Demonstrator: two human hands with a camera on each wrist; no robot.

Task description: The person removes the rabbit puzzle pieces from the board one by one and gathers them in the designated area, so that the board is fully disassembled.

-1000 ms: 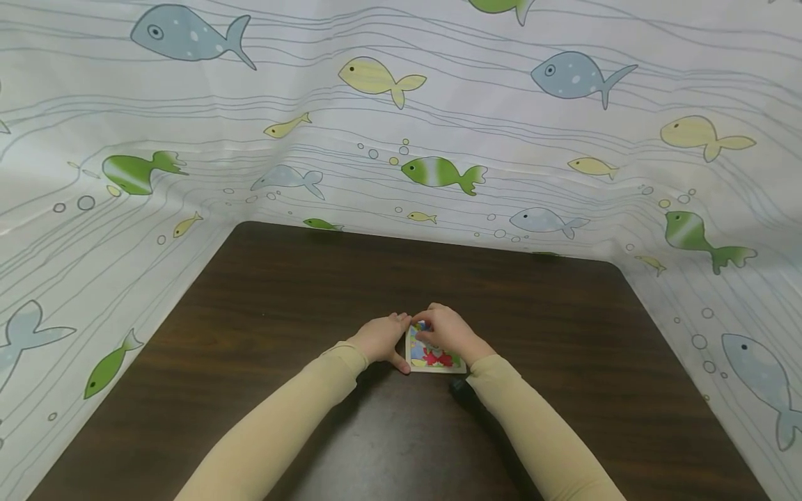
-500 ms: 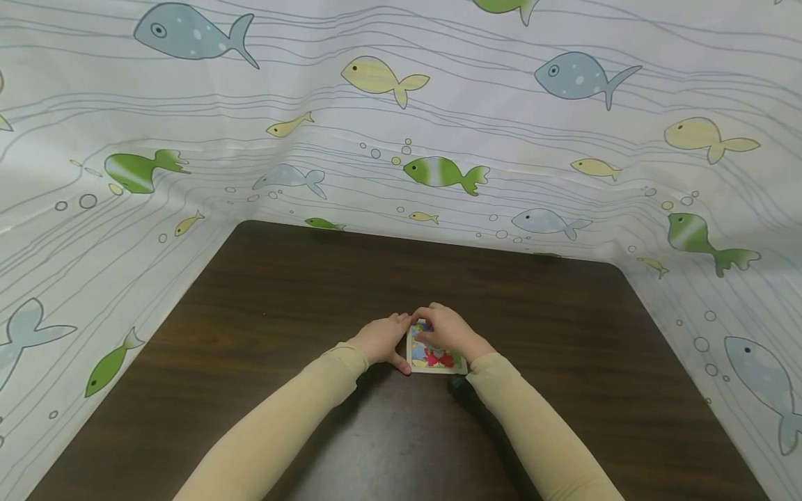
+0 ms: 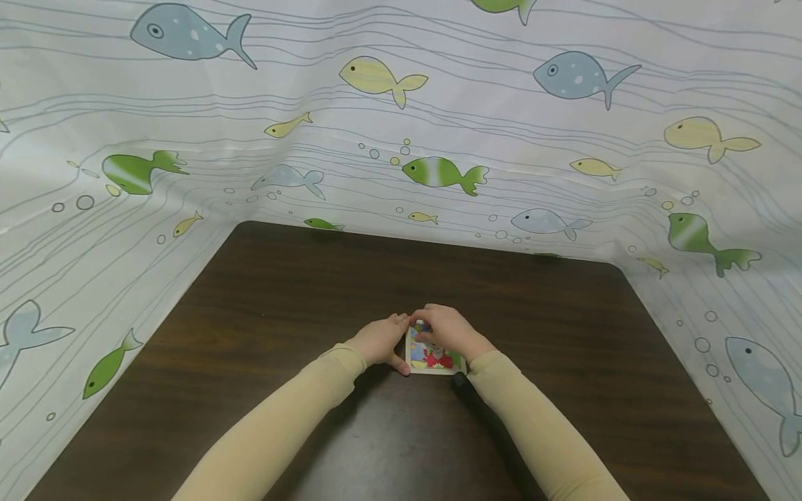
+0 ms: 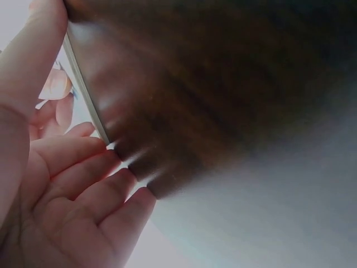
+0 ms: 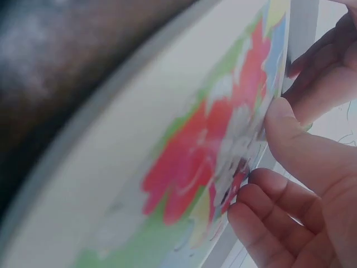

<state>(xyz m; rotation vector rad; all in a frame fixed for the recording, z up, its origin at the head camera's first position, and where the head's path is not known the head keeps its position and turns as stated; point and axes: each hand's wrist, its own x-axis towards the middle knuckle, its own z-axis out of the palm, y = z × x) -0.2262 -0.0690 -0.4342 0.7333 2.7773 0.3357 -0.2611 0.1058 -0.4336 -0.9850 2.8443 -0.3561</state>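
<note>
A small picture board (image 3: pixel 436 371) with a pale rim lies on the table. Its picture, in red, green, blue and yellow, fills most of the right wrist view. My left hand (image 3: pixel 379 339) braces the board's left edge, thumb spread to the near corner and fingers at the far corner. In the left wrist view its fingertips (image 4: pixel 146 194) rest on the tabletop. Over the board bends my right hand (image 3: pixel 452 332), covering its far right part. The thumb (image 5: pixel 281 111) and curled fingers of that hand touch the picture; I cannot tell whether they pinch a loose piece.
A dark wood-grain table (image 3: pixel 282 292) spreads around the board. White cloth (image 3: pixel 476 125) printed with fish stands along its back and sides. A black rod-like thing (image 3: pixel 466 390) runs beneath the right forearm, its tip near the board's front edge.
Both hands stay at the board. The right hand and wrist shift very slightly, and the black tip beneath the forearm sits closer to the board's near edge.
</note>
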